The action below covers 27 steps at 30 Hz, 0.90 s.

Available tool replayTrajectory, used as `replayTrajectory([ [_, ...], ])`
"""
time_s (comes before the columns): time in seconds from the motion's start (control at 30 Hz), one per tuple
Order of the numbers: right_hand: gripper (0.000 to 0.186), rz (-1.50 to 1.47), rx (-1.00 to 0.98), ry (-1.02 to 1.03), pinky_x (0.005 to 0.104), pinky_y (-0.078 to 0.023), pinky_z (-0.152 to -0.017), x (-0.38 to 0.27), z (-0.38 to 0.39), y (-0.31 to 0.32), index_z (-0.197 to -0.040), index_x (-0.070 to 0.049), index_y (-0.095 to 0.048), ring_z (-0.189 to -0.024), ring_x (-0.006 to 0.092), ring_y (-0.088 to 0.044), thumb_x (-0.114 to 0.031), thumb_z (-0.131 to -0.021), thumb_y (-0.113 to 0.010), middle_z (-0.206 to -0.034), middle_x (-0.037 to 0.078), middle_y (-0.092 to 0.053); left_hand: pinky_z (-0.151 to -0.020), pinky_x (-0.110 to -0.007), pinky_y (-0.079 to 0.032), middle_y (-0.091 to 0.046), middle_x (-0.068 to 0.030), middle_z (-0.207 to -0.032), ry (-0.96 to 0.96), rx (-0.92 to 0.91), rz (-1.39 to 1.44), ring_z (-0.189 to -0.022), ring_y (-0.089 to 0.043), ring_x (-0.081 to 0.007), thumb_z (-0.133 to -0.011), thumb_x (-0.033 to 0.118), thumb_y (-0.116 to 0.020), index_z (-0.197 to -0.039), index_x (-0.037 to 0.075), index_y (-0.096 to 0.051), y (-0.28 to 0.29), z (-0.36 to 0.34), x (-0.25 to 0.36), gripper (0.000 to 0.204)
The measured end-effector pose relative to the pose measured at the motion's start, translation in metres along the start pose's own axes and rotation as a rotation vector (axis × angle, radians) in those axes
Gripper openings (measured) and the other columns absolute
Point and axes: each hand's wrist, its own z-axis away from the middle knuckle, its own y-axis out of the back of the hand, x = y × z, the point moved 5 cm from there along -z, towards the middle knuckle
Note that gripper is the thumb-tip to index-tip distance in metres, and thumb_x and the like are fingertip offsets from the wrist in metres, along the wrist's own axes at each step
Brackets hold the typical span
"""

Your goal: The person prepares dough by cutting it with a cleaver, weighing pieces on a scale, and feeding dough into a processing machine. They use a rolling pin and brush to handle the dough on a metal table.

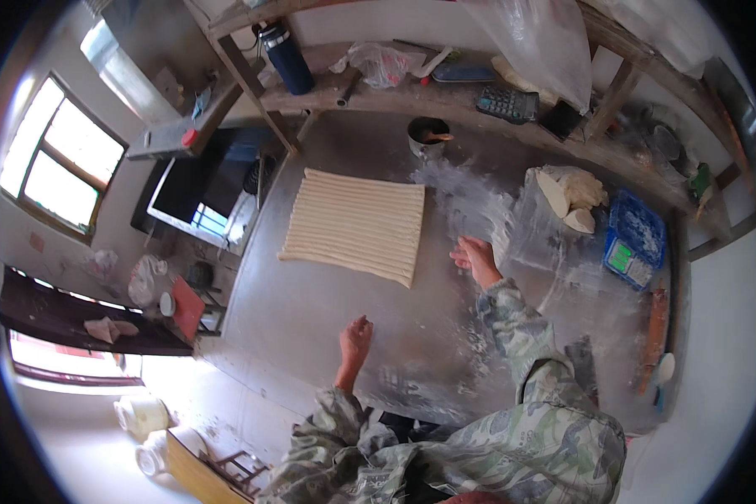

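Observation:
Dough strips [357, 223] lie side by side in a neat sheet on the metal worktop [281, 315]. Nearer to me, my left hand [356, 342] hovers over the worktop below this sheet, its fingers loosely bent and nothing visible in them. To the right of the strips is my right hand [477, 260], fingers part-curled and a little apart, also with nothing visible in it. Both hands are apart from the dough. A larger lump of dough [575, 193] sits at the right on clear plastic, with cut pieces beside it.
Flour [483, 210] dusts the worktop. A blue digital scale [634, 239] and a wooden rolling pin [653, 340] are at the right edge. A dark pot [427, 139] with a wooden handle stands at the back. The rear shelf holds a dark blue flask [287, 60] and a calculator [507, 104].

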Motion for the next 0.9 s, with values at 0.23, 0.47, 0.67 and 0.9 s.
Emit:
replayTrajectory([
  [0.23,0.040,-0.090,0.042,0.047,0.0323,-0.054,-0.066,-0.033,-0.101,-0.101,-0.118,-0.007,-0.064,-0.081,0.0240,-0.070,-0.036,-0.091,-0.071,-0.101,0.005,-0.066,-0.080,-0.042,-0.056,-0.071,-0.0153,-0.105,0.000,-0.063,-0.112,-0.092,-0.070,-0.0311,-0.088,0.019,-0.066,-0.116,0.002,-0.067,0.038,-0.028,-0.039,0.033],
  [0.47,0.047,-0.133,0.154,0.039,0.0392,-0.057,-0.070,-0.051,-0.224,-0.136,-0.122,-0.008,-0.057,-0.082,0.0309,-0.070,-0.036,-0.089,-0.074,-0.103,0.008,-0.056,-0.082,-0.044,-0.055,-0.069,-0.0152,-0.107,-0.087,-0.192,-0.094,-0.095,-0.068,-0.0347,-0.088,0.019,-0.067,-0.116,0.006,-0.067,0.034,-0.102,-0.056,0.031],
  [0.67,0.054,-0.123,0.245,-0.005,0.0479,-0.057,-0.079,-0.044,-0.305,-0.133,-0.129,-0.007,-0.051,-0.092,0.0373,-0.069,-0.036,-0.089,-0.074,-0.115,0.016,-0.058,-0.081,-0.044,-0.055,-0.068,-0.0150,-0.108,-0.113,-0.224,-0.064,-0.096,-0.067,-0.0364,-0.088,0.019,-0.068,-0.117,0.006,-0.066,0.036,-0.147,-0.051,0.032],
  [0.9,0.041,-0.297,0.236,0.077,0.0420,-0.059,-0.078,-0.039,-0.344,-0.134,-0.116,-0.001,-0.057,-0.091,0.0345,-0.072,-0.022,-0.086,-0.076,-0.111,0.013,-0.068,-0.077,-0.043,-0.056,-0.068,-0.0142,-0.106,-0.074,-0.231,-0.021,-0.091,-0.068,-0.0364,-0.089,0.017,-0.067,-0.113,0.006,-0.066,0.032,-0.173,-0.058,0.027],
])
